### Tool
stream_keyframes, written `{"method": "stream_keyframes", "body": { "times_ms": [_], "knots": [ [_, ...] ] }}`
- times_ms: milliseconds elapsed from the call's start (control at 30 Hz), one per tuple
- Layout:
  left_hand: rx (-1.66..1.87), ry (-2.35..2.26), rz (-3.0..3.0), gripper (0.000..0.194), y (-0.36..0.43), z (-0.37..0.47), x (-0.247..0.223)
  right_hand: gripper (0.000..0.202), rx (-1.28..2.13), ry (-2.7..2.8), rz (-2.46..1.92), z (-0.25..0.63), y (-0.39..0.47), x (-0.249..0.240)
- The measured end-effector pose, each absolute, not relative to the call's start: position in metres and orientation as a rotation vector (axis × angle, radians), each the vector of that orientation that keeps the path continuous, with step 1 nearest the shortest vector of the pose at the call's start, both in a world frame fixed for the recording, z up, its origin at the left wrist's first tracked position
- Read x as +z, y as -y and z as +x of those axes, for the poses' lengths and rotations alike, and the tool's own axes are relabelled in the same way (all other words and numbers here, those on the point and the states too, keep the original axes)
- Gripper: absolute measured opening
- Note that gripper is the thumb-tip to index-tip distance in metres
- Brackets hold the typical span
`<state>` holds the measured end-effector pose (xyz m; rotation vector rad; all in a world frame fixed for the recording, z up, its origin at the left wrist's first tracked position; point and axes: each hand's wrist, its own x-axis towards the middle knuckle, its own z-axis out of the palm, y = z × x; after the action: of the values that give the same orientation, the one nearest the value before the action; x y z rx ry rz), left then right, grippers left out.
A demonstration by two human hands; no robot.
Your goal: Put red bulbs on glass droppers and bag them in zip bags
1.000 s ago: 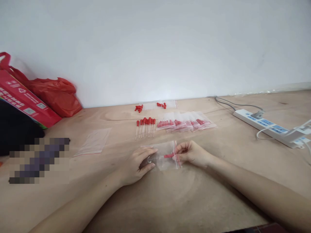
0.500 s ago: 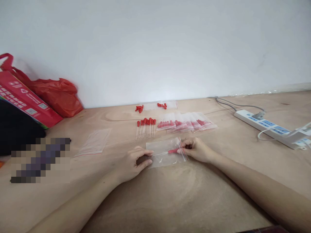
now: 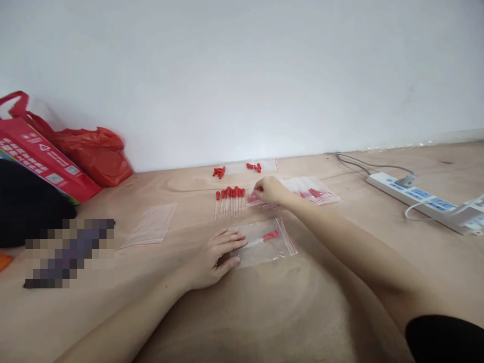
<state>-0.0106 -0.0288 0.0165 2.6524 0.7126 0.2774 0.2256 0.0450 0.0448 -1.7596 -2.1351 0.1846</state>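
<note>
My left hand (image 3: 223, 254) lies with fingers stretched out over the left end of a clear zip bag (image 3: 253, 257). Inside that bag are droppers (image 3: 270, 235) with red bulbs, too close together to count. My right hand (image 3: 271, 190) is over the left part of the filled zip bags, its fingers bent and slightly apart, with nothing visible between them. Just left of its fingertips, several red-bulbed droppers (image 3: 229, 199) lie side by side, bulbs facing the wall. The fanned row of filled zip bags (image 3: 321, 194) is partly covered by my right hand.
A flat zip bag (image 3: 151, 224) lies to the left. Near the wall are loose red bulbs (image 3: 219, 173) and another bag (image 3: 270, 165). A white power strip (image 3: 416, 194) with cords is on the right. Red bags (image 3: 94, 151) and a pixelated item (image 3: 70, 254) occupy the left.
My right hand has let go of the zip bag's red-striped end and moved up and left toward the row of droppers. My left hand has stayed on the bag, its fingers now flatter.
</note>
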Motion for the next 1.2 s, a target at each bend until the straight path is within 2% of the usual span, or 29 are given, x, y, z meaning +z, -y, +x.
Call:
{"method": "stream_keyframes", "body": {
  "times_ms": [200,433,633,700,933,1200],
  "knots": [
    [0.290,-0.709,2.617,0.038,0.026,-0.017,0.014,0.026,0.306,2.030,-1.828,0.201,-0.092,0.023],
    [0.279,-0.761,2.598,0.038,0.025,-0.019,0.014,0.012,0.536,1.828,-1.824,0.200,-0.095,0.024],
    [0.294,-0.754,2.597,0.037,0.026,-0.018,0.013,0.014,0.700,1.585,-1.622,0.240,-0.052,0.050],
    [0.296,-0.747,2.609,0.037,0.025,-0.018,0.011,0.022,0.749,1.285,-1.404,0.260,-0.026,0.050],
    [0.301,-0.751,2.638,0.037,0.025,-0.018,0.010,0.030,0.674,0.945,-1.250,0.309,0.049,0.011],
    [0.326,-0.736,2.631,0.036,0.026,-0.015,0.012,0.036,0.790,0.883,-1.248,0.303,0.057,-0.010]
  ]
}}
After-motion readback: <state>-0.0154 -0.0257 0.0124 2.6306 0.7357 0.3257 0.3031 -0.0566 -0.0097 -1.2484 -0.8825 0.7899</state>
